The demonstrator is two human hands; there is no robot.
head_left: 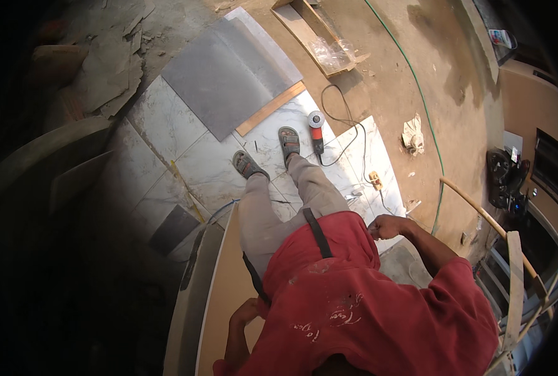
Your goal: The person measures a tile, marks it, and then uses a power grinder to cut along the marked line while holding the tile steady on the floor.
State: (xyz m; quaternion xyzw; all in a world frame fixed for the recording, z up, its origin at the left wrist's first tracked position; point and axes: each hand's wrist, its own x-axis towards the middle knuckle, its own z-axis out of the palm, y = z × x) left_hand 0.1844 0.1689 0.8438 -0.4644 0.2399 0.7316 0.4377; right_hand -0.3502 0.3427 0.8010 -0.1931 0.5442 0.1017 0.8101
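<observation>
My right hand (386,227) is at my right hip with its fingers curled against the hem of the red shirt (329,276). What they grip, if anything, is hidden. My left hand (249,309) is at my left side, close to a dark strap (254,276), and the shirt covers its fingers. In front of my sandalled feet lies a large dark grey tile (219,75) on a lighter sheet, with a wooden strip (271,109) along its near edge. By my right foot, a red and black angle grinder (316,133) lies on white marbled tiles (197,160).
The grinder's cord loops toward a yellowish plug piece (375,180). A green hose (417,81) crosses the floor at right. Beyond lie a wooden crate (310,34) with clear plastic and a crumpled bag (413,135). A dark tile offcut (174,230) lies left; wooden poles (514,282) stand right.
</observation>
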